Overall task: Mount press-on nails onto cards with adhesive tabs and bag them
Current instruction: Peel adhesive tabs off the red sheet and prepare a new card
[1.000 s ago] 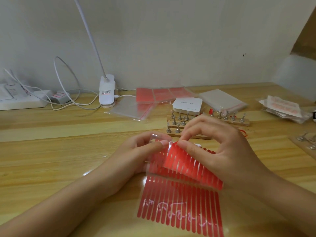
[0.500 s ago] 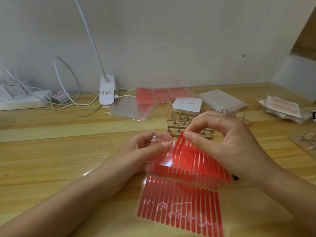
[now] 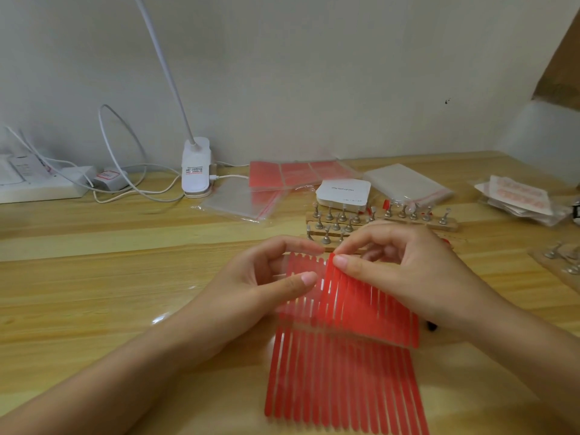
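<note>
A sheet of red adhesive strips (image 3: 342, 381) lies on the wooden table in front of me. A second sheet of the same red strips (image 3: 361, 306) is lifted above its far end. My right hand (image 3: 405, 271) pinches the top of one strip of that lifted sheet between thumb and forefinger. My left hand (image 3: 266, 277) holds the sheet's left part, forefinger behind the paler strips and thumb in front. Behind the hands, wooden bars with metal nail stands (image 3: 339, 224) carry press-on nails, partly hidden by my right hand.
A white card box (image 3: 343, 191) and a stack of clear zip bags (image 3: 408, 183) sit behind the stands. More bags (image 3: 241, 199), red tab sheets (image 3: 301, 174), a white clip lamp (image 3: 196, 171), a power strip (image 3: 34, 183) and bagged cards (image 3: 518, 199) line the back.
My right hand has lifted one red strip's top end away from the sheet. My left thumb has slid down onto the sheet's left part, baring paler strips.
</note>
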{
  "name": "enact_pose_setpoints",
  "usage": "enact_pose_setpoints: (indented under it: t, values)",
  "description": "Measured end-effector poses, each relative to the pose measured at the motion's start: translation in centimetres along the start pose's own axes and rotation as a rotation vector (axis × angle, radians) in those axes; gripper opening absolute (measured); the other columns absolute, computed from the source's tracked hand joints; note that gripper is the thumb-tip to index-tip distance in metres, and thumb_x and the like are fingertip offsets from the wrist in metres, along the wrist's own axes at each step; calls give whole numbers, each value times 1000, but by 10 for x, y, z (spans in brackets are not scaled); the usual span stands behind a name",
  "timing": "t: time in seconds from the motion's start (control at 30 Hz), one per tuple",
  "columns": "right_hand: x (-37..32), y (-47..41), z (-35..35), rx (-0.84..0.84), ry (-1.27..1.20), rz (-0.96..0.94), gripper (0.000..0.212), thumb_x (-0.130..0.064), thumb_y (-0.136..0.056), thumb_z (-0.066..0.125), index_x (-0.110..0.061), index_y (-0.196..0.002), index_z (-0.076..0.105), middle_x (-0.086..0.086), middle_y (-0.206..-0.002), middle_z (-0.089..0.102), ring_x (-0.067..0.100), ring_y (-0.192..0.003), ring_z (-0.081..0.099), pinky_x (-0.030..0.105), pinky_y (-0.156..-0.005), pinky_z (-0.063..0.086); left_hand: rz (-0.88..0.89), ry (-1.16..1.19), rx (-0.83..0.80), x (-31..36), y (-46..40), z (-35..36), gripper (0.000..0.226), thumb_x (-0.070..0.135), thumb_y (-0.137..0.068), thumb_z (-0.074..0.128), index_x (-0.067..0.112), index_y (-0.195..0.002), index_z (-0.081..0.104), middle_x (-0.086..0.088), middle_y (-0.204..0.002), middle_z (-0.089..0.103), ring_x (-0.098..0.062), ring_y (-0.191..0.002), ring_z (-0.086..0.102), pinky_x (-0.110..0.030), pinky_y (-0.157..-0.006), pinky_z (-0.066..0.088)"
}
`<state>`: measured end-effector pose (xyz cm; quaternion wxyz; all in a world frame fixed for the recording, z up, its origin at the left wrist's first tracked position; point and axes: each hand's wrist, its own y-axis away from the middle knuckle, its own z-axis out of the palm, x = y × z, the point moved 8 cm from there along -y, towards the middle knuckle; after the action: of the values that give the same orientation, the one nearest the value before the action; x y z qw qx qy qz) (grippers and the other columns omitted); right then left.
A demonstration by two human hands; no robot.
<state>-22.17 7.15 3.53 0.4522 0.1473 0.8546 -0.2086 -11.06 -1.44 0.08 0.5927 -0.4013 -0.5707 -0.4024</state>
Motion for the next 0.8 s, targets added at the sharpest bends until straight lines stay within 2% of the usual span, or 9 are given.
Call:
enact_pose_setpoints:
  t: [0.13, 0.23, 0.4, 0.5, 0.63, 0.73, 0.8]
  values:
    - [1, 0, -1, -4, -38, 16, 16, -46, -62, 68, -35, -72, 73, -22, -84, 66, -1, -73, 61, 13, -65, 49, -13, 13, 11, 0, 1, 0, 29, 17, -74, 65, 23, -102, 67, -8, -93, 72, -21, -81, 71, -27, -61, 55]
    - [1, 0, 0, -15, -48, 22, 26, -49, -60, 65, -36, -80, 73, -17, -86, 66, -6, -73, 59, 5, -63, 43, 10, 14, 23, 4, 1, 1, 30, 13, -73, 65, 20, -102, 67, -5, -85, 73, -16, -74, 70, -23, -58, 54]
    - [8, 1, 10, -134, -140, 129, 18, -39, -76, 63, -27, -75, 77, -12, -84, 71, 2, -78, 66, 21, -72, 52, 7, 0, 35, 3, 0, -1, 33, 21, -67, 68, 23, -100, 68, -4, -85, 73, -16, -74, 70, -23, -59, 54]
    - [19, 3, 8, -143, -170, 256, 17, -36, -83, 60, -34, -76, 75, -14, -77, 72, 2, -72, 68, 15, -64, 53, 2, -32, 40, 1, 0, -4, 33, 26, -68, 69, 28, -101, 69, -5, -89, 73, -18, -79, 70, -22, -61, 54]
    - [8, 2, -2, -25, -157, 155, 15, -38, -77, 64, -28, -75, 75, -14, -74, 71, 2, -67, 66, 13, -57, 50, -20, -63, 65, -4, -1, -8, 32, 33, -70, 74, 32, -102, 69, -11, -95, 71, -18, -84, 70, -25, -66, 54]
    - [-2, 1, -6, 36, -105, 40, 26, -49, -65, 64, -25, -72, 73, -13, -71, 70, 3, -63, 65, 11, -54, 48, -30, -35, 47, -4, -2, -5, 28, 28, -73, 73, 30, -101, 69, -8, -96, 72, -20, -85, 70, -29, -66, 56]
    - [-3, 1, -5, 34, -69, 22, 22, -46, -66, 68, -25, -69, 72, -12, -70, 70, 4, -62, 64, 12, -53, 48, -21, -35, 40, -2, -1, -4, 26, 23, -76, 72, 30, -100, 69, -9, -96, 72, -21, -85, 70, -28, -65, 56]
